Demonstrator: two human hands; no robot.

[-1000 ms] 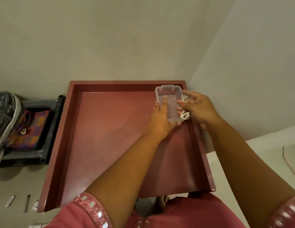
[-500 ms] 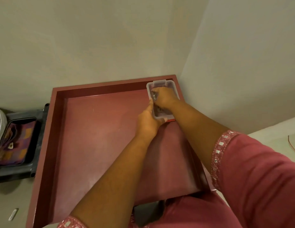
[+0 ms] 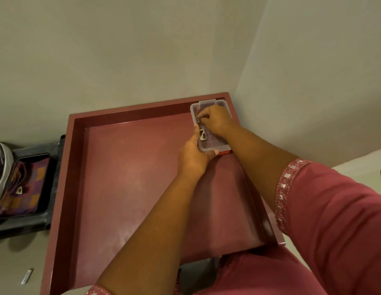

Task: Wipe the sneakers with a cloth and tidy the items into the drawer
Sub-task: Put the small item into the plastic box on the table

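Room: pale plaster walls meet in a corner behind a dark red drawer [image 3: 130, 188], pulled out and seen from above, its floor mostly bare.

Far left: part of a sneaker [image 3: 1, 167] with a white sole edge lies beside a dark plastic tray [image 3: 51, 184]; a purple and orange checked cloth [image 3: 26, 188] sits inside the tray. Both are outside the drawer, so by my reading they are not yet put away.

Floor scrap: a small pale strip [image 3: 27, 276] lies on the floor by the drawer's near left corner; what it is cannot be told.

Left hand [image 3: 194, 160]: its fingers are curled round the near end and left wall of a clear plastic box [image 3: 208, 145]. The hold looks meant to steady the box while the other hand works inside it.

Box: small, rectangular, transparent with rounded corners and a latch tab at its far end. It sits in the drawer's far right corner, tucked against the walls, probably so it cannot slide. Something red [image 3: 224, 152] peeps out at its near edge.

Keyring [image 3: 201, 129]: a metal ring with a pale tag hangs into the box.

Right hand [image 3: 217, 121]: its fingertips pinch the keyring at the top, over the box, apparently lowering it in.
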